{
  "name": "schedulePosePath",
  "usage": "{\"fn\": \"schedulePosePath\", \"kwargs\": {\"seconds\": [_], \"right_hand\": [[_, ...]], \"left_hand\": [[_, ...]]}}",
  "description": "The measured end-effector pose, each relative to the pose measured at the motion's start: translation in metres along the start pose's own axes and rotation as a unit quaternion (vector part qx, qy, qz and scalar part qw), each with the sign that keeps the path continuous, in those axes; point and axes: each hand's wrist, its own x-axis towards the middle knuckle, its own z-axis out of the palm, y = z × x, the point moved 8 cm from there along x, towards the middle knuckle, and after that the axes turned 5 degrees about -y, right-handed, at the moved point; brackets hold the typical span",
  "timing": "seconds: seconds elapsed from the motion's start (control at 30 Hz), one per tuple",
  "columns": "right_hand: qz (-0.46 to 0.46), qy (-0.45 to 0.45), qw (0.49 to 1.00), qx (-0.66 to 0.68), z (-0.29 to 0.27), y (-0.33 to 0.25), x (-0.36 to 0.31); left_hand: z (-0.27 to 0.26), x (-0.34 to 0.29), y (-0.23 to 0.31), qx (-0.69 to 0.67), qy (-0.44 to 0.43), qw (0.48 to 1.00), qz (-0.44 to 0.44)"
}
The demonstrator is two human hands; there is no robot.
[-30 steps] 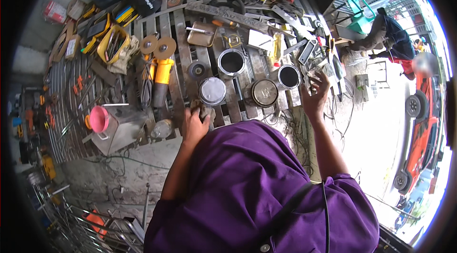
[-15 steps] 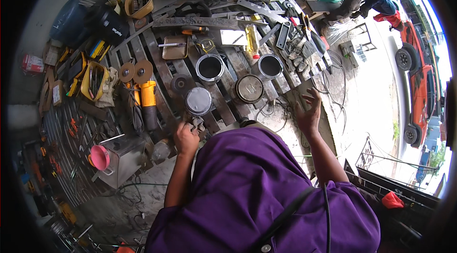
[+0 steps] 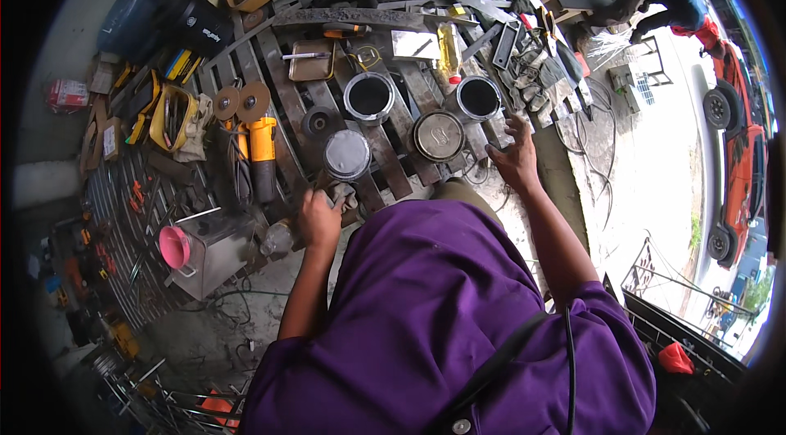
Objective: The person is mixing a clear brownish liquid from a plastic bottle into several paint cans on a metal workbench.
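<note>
Grey rag is held between the thumb and fingers of the left hand, at the near edge of the slatted metal bench, just in front of the silver-lidded can. The right hand is held with its fingers spread and lightly bent, near the bench's front edge, to the right of the brown-lidded can. Beyond the 2 lidded cans, 2 uncovered cans are seen, the left one and the right one, both dark inside. The way straight ahead of the rag is blocked by the silver-lidded can, with a dark round piece placed behind it to the left. Farther left, 2 yellow-bodied grinders are laid side by side, and a pink funnel-like vessel is set against a metal box. Farther back, a shallow brown tray and a yellow bottle with a red cap are placed, and metal pieces are heaped at the right.
</note>
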Motion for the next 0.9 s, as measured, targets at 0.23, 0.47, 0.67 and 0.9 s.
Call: {"fn": "schedulePosePath", "kwargs": {"seconds": [0.23, 0.47, 0.67, 0.9], "right_hand": [[-0.005, -0.093, 0.996, -0.014, 0.021, 0.017, 0.044], [-0.251, 0.072, 0.965, 0.006, -0.044, -0.107, 0.062], [-0.379, -0.086, 0.919, 0.062, 0.003, -0.202, 0.055], [-0.377, -0.166, 0.909, 0.073, 0.029, -0.220, 0.029]], "left_hand": [[0.007, -0.023, 0.002, -0.147, 0.014, 0.987, -0.060], [0.006, -0.045, 0.013, -0.089, 0.100, 0.988, -0.077], [-0.048, -0.025, 0.068, -0.159, 0.153, 0.975, -0.039], [-0.068, 0.004, 0.097, -0.100, 0.180, 0.978, 0.016]]}}
